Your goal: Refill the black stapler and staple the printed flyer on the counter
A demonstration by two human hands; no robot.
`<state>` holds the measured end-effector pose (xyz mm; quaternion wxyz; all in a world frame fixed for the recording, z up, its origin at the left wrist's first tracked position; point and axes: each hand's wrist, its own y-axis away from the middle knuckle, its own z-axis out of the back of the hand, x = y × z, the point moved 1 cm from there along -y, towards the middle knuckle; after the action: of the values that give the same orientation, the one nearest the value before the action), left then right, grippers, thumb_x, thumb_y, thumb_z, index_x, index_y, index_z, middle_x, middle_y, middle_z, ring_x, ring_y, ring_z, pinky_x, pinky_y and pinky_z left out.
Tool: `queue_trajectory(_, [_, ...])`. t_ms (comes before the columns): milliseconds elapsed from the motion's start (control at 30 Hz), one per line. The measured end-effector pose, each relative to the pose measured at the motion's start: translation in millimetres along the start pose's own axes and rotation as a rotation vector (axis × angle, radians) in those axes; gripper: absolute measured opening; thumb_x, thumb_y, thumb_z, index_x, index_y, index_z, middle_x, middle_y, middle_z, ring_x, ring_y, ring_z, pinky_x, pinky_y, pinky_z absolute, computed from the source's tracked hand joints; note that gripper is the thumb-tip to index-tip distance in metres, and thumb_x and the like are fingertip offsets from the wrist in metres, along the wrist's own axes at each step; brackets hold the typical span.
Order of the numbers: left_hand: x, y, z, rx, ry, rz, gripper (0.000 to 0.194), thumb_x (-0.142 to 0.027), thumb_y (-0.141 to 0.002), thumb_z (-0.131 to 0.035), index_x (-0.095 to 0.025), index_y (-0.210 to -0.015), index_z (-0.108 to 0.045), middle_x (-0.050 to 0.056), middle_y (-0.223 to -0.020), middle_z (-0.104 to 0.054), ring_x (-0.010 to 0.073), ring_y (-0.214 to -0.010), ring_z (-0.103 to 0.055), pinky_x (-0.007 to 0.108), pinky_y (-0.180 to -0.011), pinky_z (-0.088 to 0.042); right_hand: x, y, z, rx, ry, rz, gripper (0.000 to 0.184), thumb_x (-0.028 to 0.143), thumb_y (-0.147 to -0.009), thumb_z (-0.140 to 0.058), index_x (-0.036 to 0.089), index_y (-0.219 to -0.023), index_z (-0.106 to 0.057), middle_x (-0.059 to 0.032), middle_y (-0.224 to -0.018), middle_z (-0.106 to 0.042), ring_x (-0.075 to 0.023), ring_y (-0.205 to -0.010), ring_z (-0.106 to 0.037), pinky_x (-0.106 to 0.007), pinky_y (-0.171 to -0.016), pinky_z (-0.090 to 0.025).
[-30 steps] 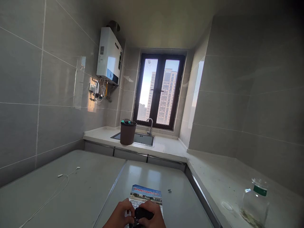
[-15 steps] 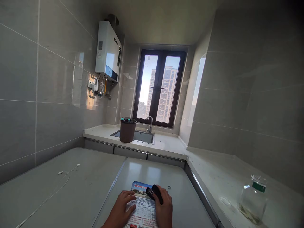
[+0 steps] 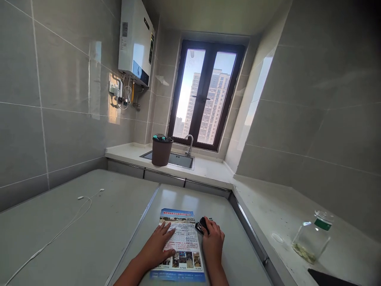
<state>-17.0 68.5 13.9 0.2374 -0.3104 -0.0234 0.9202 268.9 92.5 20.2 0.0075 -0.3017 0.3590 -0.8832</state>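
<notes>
A printed flyer [image 3: 186,243] with a blue top and bottom band and small photos lies on the grey-green table. Spread flat over its left part, my left hand [image 3: 158,244] has its fingers apart. My right hand [image 3: 213,243] is wrapped round a black stapler [image 3: 203,225], just beyond the flyer's right edge. The stapler's front end points left toward the paper. Small grey staple strips [image 3: 211,219] lie close behind it, partly hidden by the hand.
A white earphone cable [image 3: 64,229] runs across the table [image 3: 119,222] on the left. On the right counter stand a glass jar [image 3: 312,238] and a dark flat object [image 3: 327,277]. A brown bucket [image 3: 161,153] stands by the sink [image 3: 181,161] under the window.
My right hand has carried the stapler off the flyer to its right side. My left hand has flattened out on the paper. The view has tilted slightly downward.
</notes>
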Motion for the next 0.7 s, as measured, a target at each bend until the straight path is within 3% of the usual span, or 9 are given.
queue_trajectory(300, [5.3,-1.8,-1.6,-0.157,0.082,-0.025,0.068,-0.022,-0.072,-0.081,-0.030,-0.137,-0.062,0.009,-0.157,-0.049,0.0343,-0.145,-0.041,0.052,-0.122,-0.032,-8.5,-0.7,0.9,0.021,0.050,0.004,0.043,0.023,-0.084,-0.050,0.027,-0.119,-0.074,-0.0104,-0.111,-0.074,-0.0319,-0.103,-0.064,-0.044,-0.089,-0.036])
queue_trajectory(433, [6.6,-1.5,-1.5,-0.197,0.078,-0.053,0.069,-0.022,-0.071,-0.082,-0.031,-0.136,-0.062,0.008,-0.156,-0.050,0.0346,-0.144,-0.042,0.053,-0.122,-0.032,-3.3,-0.7,-0.8,0.089,0.028,0.026,0.042,0.021,-0.083,-0.053,0.029,-0.119,-0.074,-0.0089,-0.114,-0.074,-0.0308,-0.107,-0.064,-0.043,-0.093,-0.037])
queue_trajectory(600, [4.1,-1.3,1.4,-0.201,-0.008,0.008,0.064,-0.024,-0.077,-0.077,-0.029,-0.139,-0.060,0.010,-0.157,-0.048,0.0350,-0.144,-0.043,0.058,-0.123,-0.030,18.6,0.1,7.8,0.238,0.049,0.027,0.045,0.018,-0.081,-0.053,0.029,-0.121,-0.070,-0.0071,-0.121,-0.072,-0.0278,-0.119,-0.060,-0.043,-0.102,-0.034])
queue_trajectory(700, [3.1,-2.4,1.0,-0.196,-0.057,0.028,0.056,-0.022,-0.080,-0.074,-0.027,-0.134,-0.063,0.010,-0.155,-0.051,0.0340,-0.143,-0.045,0.057,-0.122,-0.033,31.0,-1.2,16.3,0.257,0.016,0.046,0.034,0.025,-0.085,-0.053,0.027,-0.114,-0.071,-0.0060,-0.116,-0.073,-0.0260,-0.114,-0.062,-0.040,-0.099,-0.037])
